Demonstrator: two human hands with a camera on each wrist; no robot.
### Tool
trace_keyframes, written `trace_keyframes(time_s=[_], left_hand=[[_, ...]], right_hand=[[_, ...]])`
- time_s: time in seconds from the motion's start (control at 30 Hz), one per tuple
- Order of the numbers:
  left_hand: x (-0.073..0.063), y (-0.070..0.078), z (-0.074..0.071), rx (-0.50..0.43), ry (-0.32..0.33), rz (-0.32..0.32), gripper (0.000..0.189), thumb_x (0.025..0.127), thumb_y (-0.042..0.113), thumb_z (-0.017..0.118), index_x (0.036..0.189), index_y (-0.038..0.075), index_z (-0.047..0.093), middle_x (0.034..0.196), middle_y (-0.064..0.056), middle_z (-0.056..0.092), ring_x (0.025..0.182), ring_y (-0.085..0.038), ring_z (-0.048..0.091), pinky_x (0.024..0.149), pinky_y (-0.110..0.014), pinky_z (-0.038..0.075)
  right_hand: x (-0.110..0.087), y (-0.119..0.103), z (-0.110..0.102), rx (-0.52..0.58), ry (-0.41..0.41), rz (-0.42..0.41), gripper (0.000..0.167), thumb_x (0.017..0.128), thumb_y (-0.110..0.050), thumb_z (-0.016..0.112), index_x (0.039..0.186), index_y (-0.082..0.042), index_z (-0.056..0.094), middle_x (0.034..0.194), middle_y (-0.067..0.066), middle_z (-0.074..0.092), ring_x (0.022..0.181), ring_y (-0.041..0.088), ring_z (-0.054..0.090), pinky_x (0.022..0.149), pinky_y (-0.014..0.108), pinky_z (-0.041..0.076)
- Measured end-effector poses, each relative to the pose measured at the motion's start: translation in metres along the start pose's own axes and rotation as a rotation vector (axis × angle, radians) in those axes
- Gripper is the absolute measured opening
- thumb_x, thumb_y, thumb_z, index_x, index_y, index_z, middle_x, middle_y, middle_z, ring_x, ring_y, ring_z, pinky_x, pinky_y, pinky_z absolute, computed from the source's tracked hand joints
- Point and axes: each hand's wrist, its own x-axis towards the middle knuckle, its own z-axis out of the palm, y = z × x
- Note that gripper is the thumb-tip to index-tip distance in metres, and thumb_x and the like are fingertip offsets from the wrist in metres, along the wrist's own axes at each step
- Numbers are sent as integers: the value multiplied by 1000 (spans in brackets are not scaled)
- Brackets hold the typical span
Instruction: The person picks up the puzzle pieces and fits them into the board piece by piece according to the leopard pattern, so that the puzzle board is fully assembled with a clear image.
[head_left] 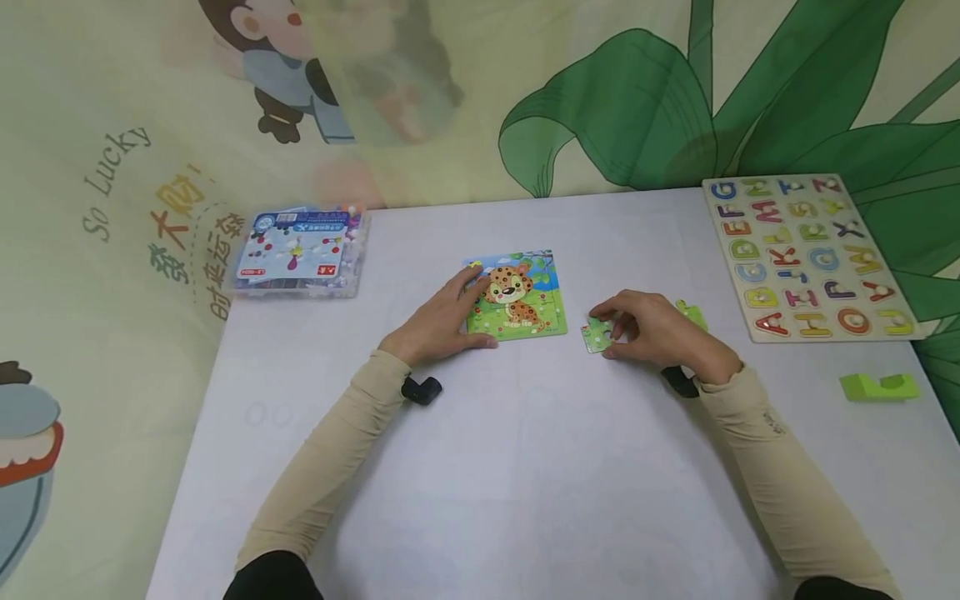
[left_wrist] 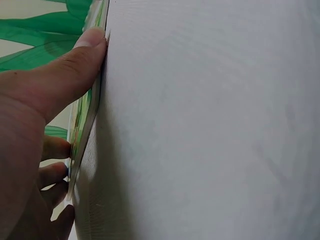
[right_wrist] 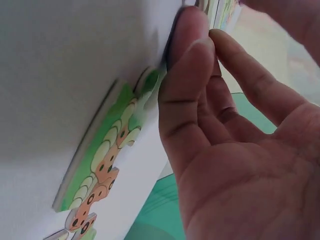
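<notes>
A square cartoon leopard puzzle (head_left: 525, 300) lies flat in the middle of the white table. My left hand (head_left: 442, 321) rests on its left side, fingers spread over the upper left and thumb along the lower edge. In the left wrist view the thumb (left_wrist: 75, 70) lies against the puzzle's edge. Right of the puzzle, my right hand (head_left: 648, 329) pinches a green puzzle piece (head_left: 596, 336) between thumb and fingers, low at the tabletop. Beyond that hand lies more jigsaw, partly hidden; the right wrist view shows green-and-orange spotted puzzle pieces (right_wrist: 102, 155) beside the curled fingers.
A clear plastic box with a blue label (head_left: 296, 250) stands at the back left. At the back right lies a wooden alphabet board (head_left: 813, 258), with a light green notched block (head_left: 879, 387) in front of it. A printed curtain (head_left: 450, 100) hangs behind the table.
</notes>
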Motion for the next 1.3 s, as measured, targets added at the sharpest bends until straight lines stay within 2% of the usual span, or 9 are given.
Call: trace_keyframes(time_s=[0.17, 0.4, 0.63, 0.8, 1.03, 1.3], left_hand=[[-1, -1, 0, 20, 0, 6, 104, 96, 58, 72, 171, 11, 17, 179, -10, 6, 167, -31, 10, 134, -45, 21], [-4, -3, -2, 38, -13, 5, 106, 96, 60, 71, 172, 11, 15, 180, -9, 4, 167, -30, 1, 135, -45, 16], [-9, -8, -7, 4, -6, 26, 103, 96, 52, 75, 171, 10, 19, 180, -11, 9, 166, -33, 10, 134, -48, 18], [-8, -10, -8, 8, -14, 27, 103, 95, 52, 76, 171, 11, 20, 179, -11, 11, 166, -34, 13, 134, -48, 19], [-7, -11, -9, -2, -18, 31, 103, 94, 49, 79, 171, 10, 21, 179, -11, 11, 165, -35, 15, 134, -48, 18], [-8, -12, -9, -29, -14, 35, 106, 93, 50, 80, 171, 10, 21, 179, -11, 11, 166, -35, 14, 134, -50, 19]], right_hand=[[1, 1, -2, 20, -4, 5, 55, 74, -2, 95, 125, -2, 73, 100, 8, 73, 79, 16, 65, 69, 23, 53], [4, 4, -3, 35, -5, 27, 54, 76, -4, 95, 126, -3, 73, 104, 10, 74, 80, 16, 66, 68, 23, 54], [13, 3, -4, 59, 49, -15, 52, 79, -10, 94, 126, -2, 74, 95, 6, 76, 81, 18, 67, 70, 23, 54], [28, -6, 1, 93, 68, -55, 52, 79, -12, 95, 126, -2, 75, 100, 8, 78, 84, 19, 69, 71, 23, 55], [57, -31, 15, 148, 41, -89, 53, 78, -14, 95, 126, -3, 75, 103, 8, 78, 87, 20, 71, 72, 28, 54], [87, -58, 38, 146, -20, -115, 52, 79, -14, 94, 125, -1, 73, 97, 7, 77, 87, 19, 71, 85, 38, 57]])
